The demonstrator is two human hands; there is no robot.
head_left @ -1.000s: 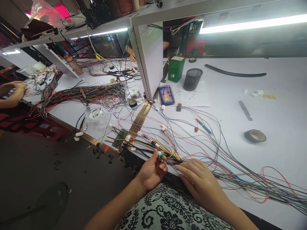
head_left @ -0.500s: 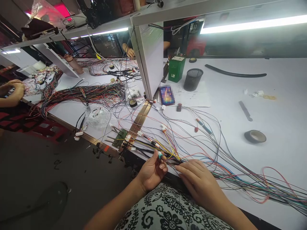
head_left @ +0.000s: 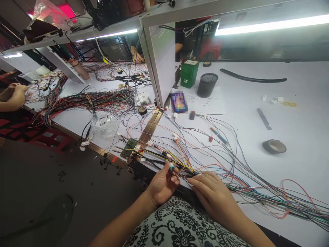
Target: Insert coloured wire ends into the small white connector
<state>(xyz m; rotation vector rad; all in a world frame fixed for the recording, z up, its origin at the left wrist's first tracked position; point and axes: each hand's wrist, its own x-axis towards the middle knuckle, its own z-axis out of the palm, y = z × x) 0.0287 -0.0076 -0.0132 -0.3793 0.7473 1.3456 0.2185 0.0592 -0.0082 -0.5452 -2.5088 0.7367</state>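
Little has shifted since a second ago: both hands stay at bottom centre of the frame. Left hand (head_left: pixel 161 187) is curled, pinching a small connector (head_left: pixel 171 166). Right hand (head_left: pixel 214 195) lies flat, fingers spread on the wire bundle (head_left: pixel 257 193). Thin wires look light, limp, tangle-prone; gripping near the connector seems best.

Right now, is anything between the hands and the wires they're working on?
No. The left hand pinches a small connector and the right hand rests on the wire bundle. Nothing visible stands between them.
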